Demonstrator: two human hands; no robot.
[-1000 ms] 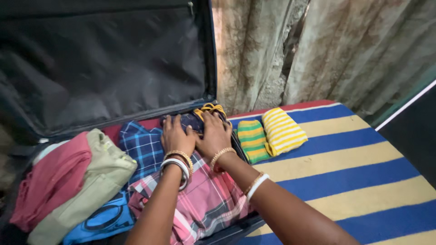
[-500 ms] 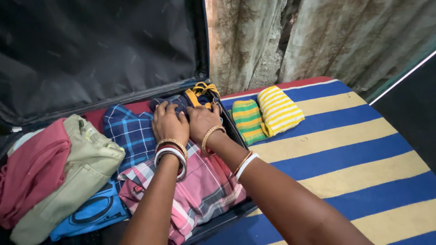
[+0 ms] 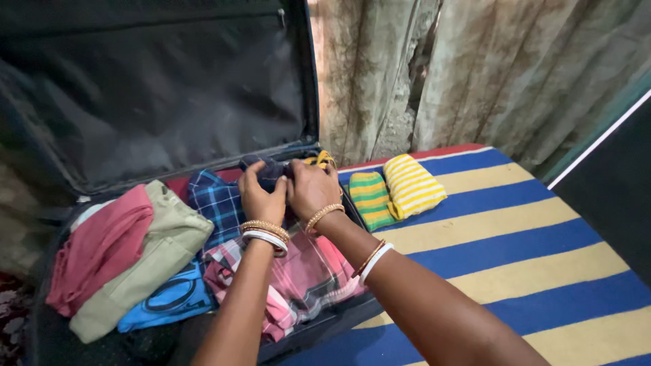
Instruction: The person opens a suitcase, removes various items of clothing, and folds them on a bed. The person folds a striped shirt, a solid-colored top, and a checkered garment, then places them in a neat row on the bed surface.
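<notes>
While both hands press at the far corner of the open suitcase (image 3: 169,88), I log the layout.
From left: pink garment (image 3: 102,247), khaki garment (image 3: 152,261), blue checked shirt (image 3: 217,203); left hand (image 3: 263,196) and right hand (image 3: 312,190), fingers curled narrow, gripping the dark navy garment (image 3: 268,169); green-striped roll (image 3: 371,198) and yellow-striped roll (image 3: 412,186) on the striped mat (image 3: 515,244).

Lighting is soft and even — moderately bright on the striped bed cover (image 3: 515,230), dim inside the suitcase lid (image 3: 156,88). Shadows are faint. Wide-angle distortion bends the edges; slight softness throughout.
</notes>
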